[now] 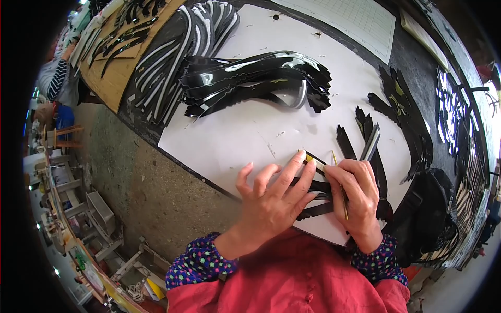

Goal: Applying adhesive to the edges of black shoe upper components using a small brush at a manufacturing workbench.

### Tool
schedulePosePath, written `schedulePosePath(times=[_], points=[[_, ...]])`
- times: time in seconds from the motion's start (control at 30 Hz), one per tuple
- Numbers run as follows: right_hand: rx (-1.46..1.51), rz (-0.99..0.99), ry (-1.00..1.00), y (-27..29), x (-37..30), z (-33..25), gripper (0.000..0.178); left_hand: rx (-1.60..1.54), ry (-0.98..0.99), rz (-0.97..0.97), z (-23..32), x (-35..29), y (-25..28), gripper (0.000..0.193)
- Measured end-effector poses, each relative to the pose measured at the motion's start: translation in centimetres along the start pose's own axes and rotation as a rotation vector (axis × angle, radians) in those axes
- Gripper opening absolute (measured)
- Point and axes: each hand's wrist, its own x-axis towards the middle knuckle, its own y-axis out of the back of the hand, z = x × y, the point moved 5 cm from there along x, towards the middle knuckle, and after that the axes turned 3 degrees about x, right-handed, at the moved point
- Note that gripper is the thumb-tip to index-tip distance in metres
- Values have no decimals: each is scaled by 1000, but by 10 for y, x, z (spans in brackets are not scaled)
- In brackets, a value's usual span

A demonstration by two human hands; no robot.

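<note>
The person leans over a dark desk (412, 57) covered by a big white sheet (245, 130), both forearms in dotted purple cuffs coming up from a red top. The left hand (271, 201) lies flat with its fingers spread, released and clasping nothing, pressing down on a few glossy black strips with zigzag edges (315, 208) that rest on the sheet close to the near edge. The right hand (357, 195) sits just beside it, touching it at the fingertips, its grip clenched around a thin yellow stick (344, 203) that runs down through the fist, the tip showing above the knuckles. Right at those fingertips lies a narrow strip with a yellowish end, where the two hands meet. Beyond the right hand a few more black strips (365, 141) fan upward on the sheet, one of them a paler grey. Farther back, in the middle of the sheet, a large shiny pile of black strips (255, 81) lies in a curved bundle. To its left a heap of black and white striped pieces (177, 52) hangs across the desk edge, and past that a brown board (112, 78) carries more dark cuttings. On the right side of the desk another dark stack (407, 115) lies near a black bag (428, 208) at the corner. A pale gridded sheet (355, 21) rests at the far end.
</note>
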Motion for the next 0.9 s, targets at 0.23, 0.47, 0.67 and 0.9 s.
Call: schedulePosePath(times=[0.23, 0.47, 0.67, 0.9], points=[[10, 1, 0, 1, 0, 1, 31, -30, -12, 14, 0, 0, -1, 37], [252, 189, -244, 23, 6, 3, 13, -69, -9, 33, -1, -1, -2, 44], [556, 39, -369, -6, 16, 3, 15, -101, -5, 47, -2, -1, -2, 44], [392, -33, -256, -18, 18, 4, 11, -108, 19, 90, 0, -3, -5, 47]])
